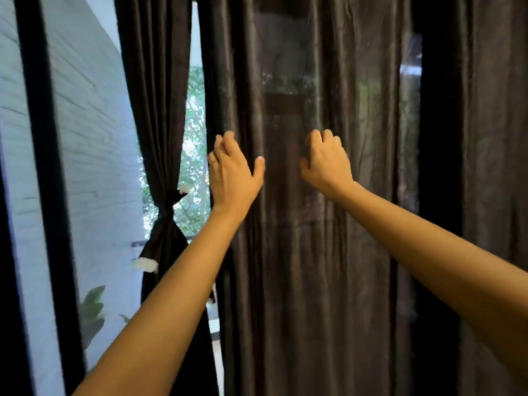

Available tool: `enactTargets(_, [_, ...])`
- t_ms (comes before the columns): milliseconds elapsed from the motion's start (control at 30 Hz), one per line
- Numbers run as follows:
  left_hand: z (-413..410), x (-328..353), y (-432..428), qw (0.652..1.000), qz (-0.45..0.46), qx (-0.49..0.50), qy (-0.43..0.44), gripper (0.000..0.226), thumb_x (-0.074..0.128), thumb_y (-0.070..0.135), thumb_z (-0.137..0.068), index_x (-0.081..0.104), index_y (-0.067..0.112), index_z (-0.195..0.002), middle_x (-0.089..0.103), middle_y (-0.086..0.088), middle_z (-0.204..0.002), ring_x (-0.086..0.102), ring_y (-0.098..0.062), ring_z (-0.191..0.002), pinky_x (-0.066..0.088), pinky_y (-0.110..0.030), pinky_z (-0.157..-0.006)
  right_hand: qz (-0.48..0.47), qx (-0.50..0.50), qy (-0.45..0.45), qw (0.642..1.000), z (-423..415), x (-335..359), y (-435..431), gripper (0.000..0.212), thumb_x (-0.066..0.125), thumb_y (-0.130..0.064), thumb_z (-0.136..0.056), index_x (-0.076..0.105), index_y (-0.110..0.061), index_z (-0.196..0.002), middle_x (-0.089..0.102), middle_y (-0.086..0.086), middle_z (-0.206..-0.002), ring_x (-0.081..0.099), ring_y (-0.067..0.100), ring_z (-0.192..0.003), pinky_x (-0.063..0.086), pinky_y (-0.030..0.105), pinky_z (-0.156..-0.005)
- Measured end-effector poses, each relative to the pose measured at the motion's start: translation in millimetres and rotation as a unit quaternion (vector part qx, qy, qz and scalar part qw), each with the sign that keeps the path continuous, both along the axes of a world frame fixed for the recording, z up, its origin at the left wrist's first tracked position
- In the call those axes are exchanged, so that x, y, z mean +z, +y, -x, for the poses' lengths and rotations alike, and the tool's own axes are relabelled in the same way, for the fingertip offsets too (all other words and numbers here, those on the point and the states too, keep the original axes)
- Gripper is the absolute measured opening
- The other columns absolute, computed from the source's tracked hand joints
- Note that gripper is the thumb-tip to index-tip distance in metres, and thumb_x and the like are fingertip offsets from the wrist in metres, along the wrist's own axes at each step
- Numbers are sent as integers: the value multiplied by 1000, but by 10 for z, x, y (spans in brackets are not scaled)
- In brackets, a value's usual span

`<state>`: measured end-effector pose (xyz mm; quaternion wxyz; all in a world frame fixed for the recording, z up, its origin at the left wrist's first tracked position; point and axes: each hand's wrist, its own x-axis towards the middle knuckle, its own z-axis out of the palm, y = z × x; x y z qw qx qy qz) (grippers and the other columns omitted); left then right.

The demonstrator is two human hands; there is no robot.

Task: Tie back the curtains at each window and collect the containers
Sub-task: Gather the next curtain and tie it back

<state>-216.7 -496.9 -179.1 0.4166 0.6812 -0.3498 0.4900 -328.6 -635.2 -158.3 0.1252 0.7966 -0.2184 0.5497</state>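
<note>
White brick wall (94, 138) and green foliage (195, 110) outside.

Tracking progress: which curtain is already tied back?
The left curtain, cinched at its middle; the wide curtain that the left hand and right hand touch hangs loose.

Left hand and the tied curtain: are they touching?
Apart. Head view shows a strip of window between the left hand and the tied curtain.
</note>
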Motion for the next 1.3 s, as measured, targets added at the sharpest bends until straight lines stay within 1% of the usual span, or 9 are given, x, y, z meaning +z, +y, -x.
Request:
enactTargets(167, [-52, 490, -250, 999, 43, 14, 1, 78, 52, 40, -87, 17, 3, -145, 33, -24, -145, 45, -48, -117, 44, -51, -94, 12, -42, -68, 997, 80, 325, -577, 46, 57, -26, -82, 45, -2, -119, 45, 21, -121, 45, 40, -104, 40, 44, -81])
enactTargets(367, [-160, 999, -372, 999, 38, -4, 23, 93, 56, 32, -88, -9, 8, -149, 11, -32, -152, 42, -51, -123, 40, -50, -99, 0, -34, -113, 993, 157, 771, -1124, 55, 58, -36, -83, 42, -2, -123, 41, 20, -127, 42, 39, -110, 40, 45, -86])
enactTargets(667, [-139, 1526, -515, 999, 4, 34, 27, 84, 52, 28, -93, -5, 3, -149, 31, -30, -143, 46, -49, -117, 39, -50, -93, -49, -45, -127, 990, 223, 1240, -1733, 65, 60, -34, -85, 33, -2, -134, 27, 23, -145, 33, 42, -126, 36, 50, -98])
enactTargets(800, [-107, 1612, -618, 998, 26, 57, 19, 76, 48, 20, -93, 0, 3, -149, 39, -30, -137, 47, -50, -112, 39, -52, -88, -133, -10, -143, 981, 283, 1338, -2023, 77, 60, -31, -88, 16, -4, -145, 7, 24, -154, 16, 46, -138, 24, 54, -109])
enactTargets(867, [-98, 1641, -677, 996, 53, 71, 23, 74, 47, 13, -92, 2, 6, -150, 38, -28, -139, 46, -50, -114, 40, -53, -89, -177, 28, -170, 969, 346, 1394, -2160, 81, 61, -31, -88, 12, -3, -147, 4, 25, -155, 14, 47, -139, 23, 54, -111])
enactTargets(1033, [-55, 1611, -849, 996, 37, 66, 36, 69, 42, 0, -90, 11, 14, -150, 48, -34, -121, 48, -52, -106, 40, -52, -82, -225, 106, -183, 951, 428, 1494, -2367, 79, 71, -26, -84, 21, 2, -139, 35, 27, -139, 42, 43, -125, 40, 47, -102])
enactTargets(1167, [93, 1609, -1079, 997, 32, 38, 55, 65, 38, -5, -87, 24, 18, -146, 47, -34, -119, 49, -51, -105, 37, -45, -76, -196, 96, -154, 964, 378, 1548, -2278, 21, 60, -3, -84, 49, 2, -101, 58, 27, -112, 56, 42, -106, 48, 41, -82])
enactTargets(1200, [130, 1634, -1166, 997, 37, 30, 62, 64, 38, -7, -86, 27, 17, -145, 48, -33, -119, 50, -49, -104, 37, -43, -75, -182, 105, -139, 968, 356, 1572, -2230, 18, 57, 0, -83, 51, 3, -100, 59, 27, -109, 57, 42, -104, 49, 41, -82])
enactTargets(1300, [229, 1733, -1470, 995, 30, -44, 84, 61, 36, -11, -82, 37, 11, -138, 50, -22, -104, 54, -40, -93, 36, -33, -69, -147, 166, -102, 970, 279, 1624, -2102, 37, 53, 3, -85, 52, 6, -122, 60, 25, -110, 57, 40, -104, 50, 46, -88])
